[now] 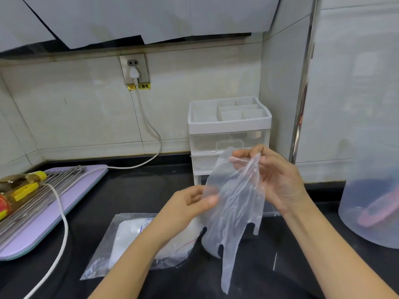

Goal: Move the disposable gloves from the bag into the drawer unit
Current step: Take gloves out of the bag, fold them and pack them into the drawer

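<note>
A clear disposable glove [234,203] hangs between my hands above the black counter, its fingers pointing down. My left hand [192,203] pinches its left edge. My right hand [274,175] pinches the cuff at the top. The clear plastic bag [129,240] with a white stack of gloves inside lies flat on the counter under my left forearm. The white drawer unit [228,134] stands against the back wall behind the glove; its lowest drawer [268,210] is pulled out, mostly hidden by the glove and my right hand.
A purple cutting board [54,212] with a metal rack and an oil bottle [19,188] sits at the left. A white power cord [62,223] trails across the counter. A translucent plastic container [371,201] stands at the right.
</note>
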